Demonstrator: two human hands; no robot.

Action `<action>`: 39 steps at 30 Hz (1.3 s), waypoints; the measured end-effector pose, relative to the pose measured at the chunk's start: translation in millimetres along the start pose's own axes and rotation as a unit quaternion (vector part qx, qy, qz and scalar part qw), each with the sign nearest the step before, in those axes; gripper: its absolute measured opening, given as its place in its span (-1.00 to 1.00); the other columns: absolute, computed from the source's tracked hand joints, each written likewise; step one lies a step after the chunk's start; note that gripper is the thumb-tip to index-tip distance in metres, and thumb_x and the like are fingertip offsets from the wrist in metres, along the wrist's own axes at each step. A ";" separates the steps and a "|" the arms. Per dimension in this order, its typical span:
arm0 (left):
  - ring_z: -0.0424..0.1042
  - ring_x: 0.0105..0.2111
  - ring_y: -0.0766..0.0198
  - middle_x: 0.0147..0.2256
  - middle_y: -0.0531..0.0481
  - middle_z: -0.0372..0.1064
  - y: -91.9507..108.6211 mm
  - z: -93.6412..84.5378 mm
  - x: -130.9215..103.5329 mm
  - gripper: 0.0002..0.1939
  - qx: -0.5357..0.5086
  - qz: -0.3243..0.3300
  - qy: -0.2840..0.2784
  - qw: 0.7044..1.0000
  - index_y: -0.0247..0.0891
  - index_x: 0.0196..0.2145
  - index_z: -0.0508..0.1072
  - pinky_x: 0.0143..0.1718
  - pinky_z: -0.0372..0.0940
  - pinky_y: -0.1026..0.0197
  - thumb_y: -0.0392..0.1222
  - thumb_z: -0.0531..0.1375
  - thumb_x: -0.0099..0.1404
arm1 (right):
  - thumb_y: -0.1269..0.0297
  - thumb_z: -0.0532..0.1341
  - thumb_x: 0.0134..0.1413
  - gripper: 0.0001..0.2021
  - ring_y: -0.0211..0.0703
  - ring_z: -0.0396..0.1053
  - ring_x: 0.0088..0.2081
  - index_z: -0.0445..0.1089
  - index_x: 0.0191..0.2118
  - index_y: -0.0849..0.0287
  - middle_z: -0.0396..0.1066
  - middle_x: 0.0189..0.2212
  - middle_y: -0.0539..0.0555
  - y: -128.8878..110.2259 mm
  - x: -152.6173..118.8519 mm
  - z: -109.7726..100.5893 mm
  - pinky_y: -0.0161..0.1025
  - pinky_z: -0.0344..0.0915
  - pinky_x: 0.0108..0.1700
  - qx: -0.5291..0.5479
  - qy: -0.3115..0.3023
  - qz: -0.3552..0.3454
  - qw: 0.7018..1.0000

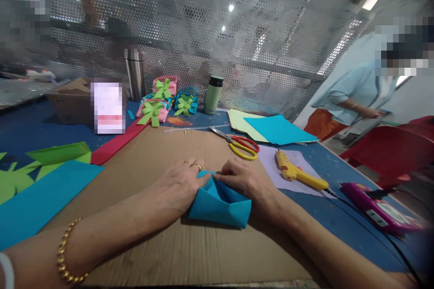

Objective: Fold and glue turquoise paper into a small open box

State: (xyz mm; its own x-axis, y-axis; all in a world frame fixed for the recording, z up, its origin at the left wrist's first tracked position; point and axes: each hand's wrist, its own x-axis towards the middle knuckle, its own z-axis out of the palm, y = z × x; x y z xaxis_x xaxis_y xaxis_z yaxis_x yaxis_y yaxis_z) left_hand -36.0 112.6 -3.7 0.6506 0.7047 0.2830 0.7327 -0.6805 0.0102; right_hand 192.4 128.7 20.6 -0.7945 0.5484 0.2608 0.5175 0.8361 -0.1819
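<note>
A blue folded paper box (pixel 220 207) stands open-topped on the brown cardboard sheet (pixel 142 244). At its far left corner, my left hand (pixel 185 183) pinches the paper wall between thumb and fingers; two rings show on it. My right hand (pixel 246 183) has curled fingers closed on the far edge of the same box, near the middle and right. Both thumbs come close together at the back rim. Red- and yellow-handled scissors (pixel 240 142) lie just beyond my right hand. A yellow glue gun (pixel 298 171) rests on purple paper (pixel 267 158) to the right.
Blue strips (pixel 50 201) and green paper shapes (pixel 61 153) lie left. Finished small baskets (pixel 152 110), a green bottle (pixel 213 95), a steel flask (pixel 134 76) and a carton (pixel 69 104) stand behind. A magenta power strip (pixel 379 210) and cord are right. A person (pixel 359 86) stands beyond.
</note>
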 end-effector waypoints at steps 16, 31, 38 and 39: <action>0.28 -0.25 0.16 -0.23 -0.10 0.29 0.1 -2.7 0.1 -0.72 0.010 -0.002 -0.004 1.000 -0.16 -0.08 0.47 -0.21 0.25 0.16 -0.20 -0.02 0.45 | 0.29 0.24 0.17 -0.84 -0.15 0.24 -0.25 0.49 -0.14 0.14 0.31 -0.25 0.12 -5.1 -2.0 -5.1 -0.19 0.15 -0.24 -0.005 -0.002 -0.005 1.000; 0.32 -0.20 0.07 -0.10 -0.13 0.29 -9.8 9.6 0.0 -0.65 -0.034 0.022 0.035 0.999 0.00 0.11 0.39 -0.26 0.23 0.12 -0.13 0.03 0.41 | 0.39 0.27 0.11 -0.84 -0.14 0.31 -0.20 0.53 -0.19 0.07 0.40 -0.21 0.10 -3.7 -6.0 -15.7 -0.17 0.21 -0.18 0.016 -0.020 -0.019 0.999; 0.29 -0.33 0.19 -0.27 -0.06 0.36 -4.8 4.5 15.8 -0.71 -0.124 -0.066 -0.006 0.990 -0.16 -0.19 0.50 -0.32 0.21 0.18 -0.04 0.02 0.42 | 0.40 0.26 0.14 -0.85 -0.13 0.32 -0.19 0.55 -0.20 0.09 0.40 -0.19 0.13 -3.2 -5.7 -15.1 -0.18 0.23 -0.18 0.023 -0.028 -0.011 0.999; 0.29 -0.33 0.19 -0.29 -0.06 0.37 -3.7 2.8 16.9 -0.70 -0.124 -0.074 -0.013 0.989 -0.16 -0.19 0.50 -0.33 0.21 0.19 -0.04 0.01 0.43 | 0.39 0.26 0.14 -0.86 -0.13 0.33 -0.19 0.55 -0.20 0.09 0.40 -0.19 0.13 -3.0 -6.1 -15.0 -0.18 0.23 -0.18 0.027 -0.029 -0.010 0.999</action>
State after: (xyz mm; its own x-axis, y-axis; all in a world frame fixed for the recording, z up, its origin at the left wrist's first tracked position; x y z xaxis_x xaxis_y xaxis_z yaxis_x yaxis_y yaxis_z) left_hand -27.1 127.6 -1.7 0.5471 0.8031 0.2360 0.7507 -0.5955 0.2859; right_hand 200.4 123.0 33.7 -0.8222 0.5294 0.2091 0.4851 0.8439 -0.2292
